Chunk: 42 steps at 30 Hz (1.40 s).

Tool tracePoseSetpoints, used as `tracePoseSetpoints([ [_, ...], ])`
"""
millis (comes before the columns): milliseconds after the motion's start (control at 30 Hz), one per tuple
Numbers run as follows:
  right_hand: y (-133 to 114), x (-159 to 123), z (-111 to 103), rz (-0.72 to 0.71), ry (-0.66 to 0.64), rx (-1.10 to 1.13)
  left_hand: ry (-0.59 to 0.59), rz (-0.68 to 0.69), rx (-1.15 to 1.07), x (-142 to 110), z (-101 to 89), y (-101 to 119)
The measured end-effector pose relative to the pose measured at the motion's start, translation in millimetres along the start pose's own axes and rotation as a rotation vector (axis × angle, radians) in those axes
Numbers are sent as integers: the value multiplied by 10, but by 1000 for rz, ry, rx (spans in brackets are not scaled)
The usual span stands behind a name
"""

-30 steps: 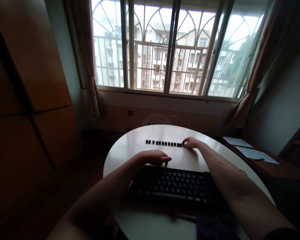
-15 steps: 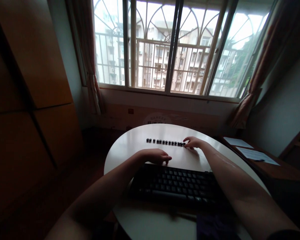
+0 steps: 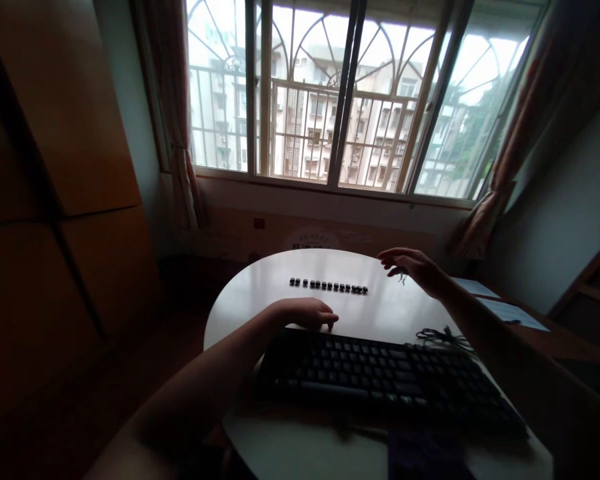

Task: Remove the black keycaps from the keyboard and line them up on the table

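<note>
A row of several small black keycaps (image 3: pixel 329 286) runs across the white round table (image 3: pixel 240 293). My left hand (image 3: pixel 310 313) rests between that row and the black keyboard (image 3: pixel 365 373), its fingers loosely bent downward and partly hidden; I see nothing in it. Beyond the row's right end, my right hand (image 3: pixel 415 268) is above the table with its fingers apart. Just below its fingers shows a thin silvery wire piece (image 3: pixel 403 279); whether it touches the hand I cannot tell.
A bundled black cable (image 3: pixel 443 338) lies behind the keyboard's right side. Something dark purple (image 3: pixel 423 457) sits at the near table edge, beside a blurred thin stick-like object (image 3: pixel 363 430). Papers (image 3: pixel 513 313) lie on a brown surface at the right.
My right hand has left the right end of the keycap row and moved right and away. The cable and the keyboard's right side now show. My left hand stays in place.
</note>
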State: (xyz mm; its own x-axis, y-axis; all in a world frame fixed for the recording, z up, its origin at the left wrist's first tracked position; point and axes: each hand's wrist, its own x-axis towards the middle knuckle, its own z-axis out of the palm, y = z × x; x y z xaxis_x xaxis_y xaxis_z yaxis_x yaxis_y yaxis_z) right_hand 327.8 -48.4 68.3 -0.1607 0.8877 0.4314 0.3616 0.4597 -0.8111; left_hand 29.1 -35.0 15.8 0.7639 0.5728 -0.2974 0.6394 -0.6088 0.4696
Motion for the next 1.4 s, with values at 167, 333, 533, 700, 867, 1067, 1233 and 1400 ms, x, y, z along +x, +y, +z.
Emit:
tracePoseSetpoints([
  [167, -494, -886, 64, -115, 66, -77, 15, 15, 21, 36, 4, -36],
  [333, -245, -1456, 228, 146, -16, -92, 25, 16, 41, 64, 4, -80],
  [533, 228, -1394, 268, 248, 17, 40, 20, 8, 78, 40, -10, -44],
  [700, 287, -1343, 282, 207, 115, -8, 8, -20, 95, 35, -20, -20],
  [867, 356, -1303, 296, 355, 182, 28, 15, 2, 95, 45, -19, -43],
  [1067, 396, -1266, 293, 467, 211, 8, 23, 25, 90, 48, -16, -73],
  [1233, 461, -1255, 292, 454, 236, -97, 20, 7, 67, 52, -8, -82],
  [1400, 532, -1234, 288, 406, 228, -191, 18, -2, 64, 46, -11, -69],
])
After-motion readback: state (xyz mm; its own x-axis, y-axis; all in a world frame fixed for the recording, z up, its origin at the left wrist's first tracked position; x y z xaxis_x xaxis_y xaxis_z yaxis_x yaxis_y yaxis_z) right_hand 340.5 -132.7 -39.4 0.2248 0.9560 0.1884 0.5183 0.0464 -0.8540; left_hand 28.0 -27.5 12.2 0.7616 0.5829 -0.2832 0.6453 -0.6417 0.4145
